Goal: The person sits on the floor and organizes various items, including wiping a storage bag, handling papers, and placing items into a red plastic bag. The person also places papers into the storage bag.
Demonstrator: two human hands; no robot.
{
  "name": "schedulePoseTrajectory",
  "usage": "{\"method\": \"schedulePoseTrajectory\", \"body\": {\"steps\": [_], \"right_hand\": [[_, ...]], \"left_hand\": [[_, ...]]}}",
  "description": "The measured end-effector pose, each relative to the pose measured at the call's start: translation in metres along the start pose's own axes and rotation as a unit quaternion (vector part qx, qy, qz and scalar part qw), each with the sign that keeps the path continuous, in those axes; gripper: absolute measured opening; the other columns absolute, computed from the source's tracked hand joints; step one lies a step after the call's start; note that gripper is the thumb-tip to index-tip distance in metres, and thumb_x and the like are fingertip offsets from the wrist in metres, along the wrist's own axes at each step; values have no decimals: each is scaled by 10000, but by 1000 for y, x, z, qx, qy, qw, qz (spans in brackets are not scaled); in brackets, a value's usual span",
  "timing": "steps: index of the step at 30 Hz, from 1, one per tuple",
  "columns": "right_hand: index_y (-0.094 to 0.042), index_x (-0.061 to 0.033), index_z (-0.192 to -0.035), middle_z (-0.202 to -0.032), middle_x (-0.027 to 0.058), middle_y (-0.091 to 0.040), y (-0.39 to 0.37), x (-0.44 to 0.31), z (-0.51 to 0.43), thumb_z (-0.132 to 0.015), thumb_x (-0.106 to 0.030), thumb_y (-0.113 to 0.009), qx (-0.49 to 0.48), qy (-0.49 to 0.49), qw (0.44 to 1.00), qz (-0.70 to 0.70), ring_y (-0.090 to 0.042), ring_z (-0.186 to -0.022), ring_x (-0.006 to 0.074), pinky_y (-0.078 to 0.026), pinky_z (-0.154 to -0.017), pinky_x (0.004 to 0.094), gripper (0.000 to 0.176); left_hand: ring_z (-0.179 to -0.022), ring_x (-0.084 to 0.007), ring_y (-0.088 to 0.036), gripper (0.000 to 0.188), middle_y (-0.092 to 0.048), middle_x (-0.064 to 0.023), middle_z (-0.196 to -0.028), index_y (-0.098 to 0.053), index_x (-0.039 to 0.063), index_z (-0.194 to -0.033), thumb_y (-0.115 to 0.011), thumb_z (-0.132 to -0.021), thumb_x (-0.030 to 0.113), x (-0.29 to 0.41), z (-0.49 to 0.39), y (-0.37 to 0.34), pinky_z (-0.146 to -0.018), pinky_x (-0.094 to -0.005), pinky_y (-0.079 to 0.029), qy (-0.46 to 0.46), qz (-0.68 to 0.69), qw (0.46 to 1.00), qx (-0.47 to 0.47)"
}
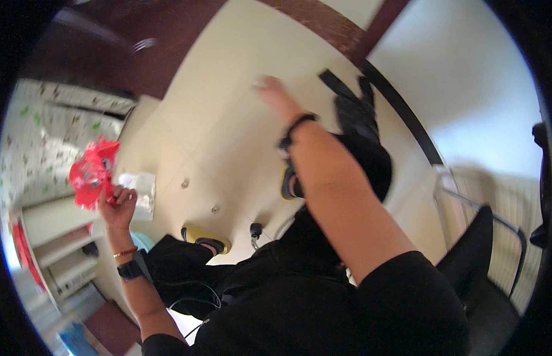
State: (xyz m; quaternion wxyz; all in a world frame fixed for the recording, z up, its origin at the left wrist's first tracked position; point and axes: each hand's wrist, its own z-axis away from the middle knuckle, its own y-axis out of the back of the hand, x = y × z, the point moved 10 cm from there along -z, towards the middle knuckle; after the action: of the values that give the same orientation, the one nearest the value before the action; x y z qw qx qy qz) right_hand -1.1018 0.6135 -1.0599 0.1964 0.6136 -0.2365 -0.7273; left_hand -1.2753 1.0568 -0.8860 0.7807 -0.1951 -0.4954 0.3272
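My left hand [119, 205] is raised at the left, its fingers closed on a crumpled red plastic wrapper [93, 174] that sticks up above the fist. My right hand [276, 92] stretches out over the tiled floor at upper centre, blurred by motion. It touches nothing that I can make out, and its fingers are too smeared to read. Close to the right forearm, a black cloth item with straps [358, 111] hangs or lies near my dark-clothed leg. Two small round objects [185, 183] rest on the floor between my hands.
A white shelf unit [64, 249] stands at lower left, below a patterned cloth [49, 147]. White packaging [145, 193] lies beside my left hand. Dark red furniture [102, 44] fills the upper left. At the right are a metal-framed rack [485, 209] and a pale wall [462, 89]. A chair caster [256, 229] shows near my feet.
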Motion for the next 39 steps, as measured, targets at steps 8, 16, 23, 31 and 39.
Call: {"method": "schedulePoseTrajectory", "body": {"steps": [8, 16, 23, 31, 39], "right_hand": [[-554, -90, -1303, -1350, 159, -519, 31, 280, 112, -803, -126, -617, -351, -110, 828, 424, -458, -1273, 330, -386, -1066, 405, 505], [-679, -113, -1068, -1116, 87, -655, -47, 353, 77, -918, -205, -540, -284, -59, 743, 603, -600, -1086, 274, -440, -970, 406, 225], [-605, -58, -1091, -835, 30, -576, -115, 194, -29, -872, -247, -647, -43, -159, 986, -28, -534, -708, 133, -422, -556, 287, 293], [-594, -73, -1101, -1011, 44, -639, -185, -201, 90, -885, -126, -654, -389, -184, 698, -572, -608, -983, 190, -526, -848, 349, 230], [-610, -23, -1083, -1008, 93, -644, -135, -344, 193, -884, -43, -633, -335, 93, 776, -526, -638, -885, 212, -546, -771, 376, 202]], "left_hand": [[-741, -226, -561, 381, -642, -110, -929, -620, 35, -1035, -597, -904, 392, 27, 13, 77, -805, -386, -471, 6, -47, 986, 161], [-760, -189, -555, 349, -610, -80, -867, -600, 60, -1090, -533, -948, 372, 144, 77, 95, -798, -371, -463, -281, 6, 944, 170], [-741, -194, -558, 323, -615, -87, -875, -601, 59, -1073, -560, -940, 351, 132, 75, 113, -788, -368, -469, -240, 36, 957, 160], [-701, -194, -581, 432, -617, -78, -799, -603, 68, -1040, -555, -929, 483, 39, 52, 82, -719, -356, -493, -26, 38, 992, 116], [-618, -138, -531, 543, -563, -27, -696, -613, 91, -906, -448, -938, 607, 5, 58, 40, -624, -277, -466, -22, -122, 990, 65]]}}
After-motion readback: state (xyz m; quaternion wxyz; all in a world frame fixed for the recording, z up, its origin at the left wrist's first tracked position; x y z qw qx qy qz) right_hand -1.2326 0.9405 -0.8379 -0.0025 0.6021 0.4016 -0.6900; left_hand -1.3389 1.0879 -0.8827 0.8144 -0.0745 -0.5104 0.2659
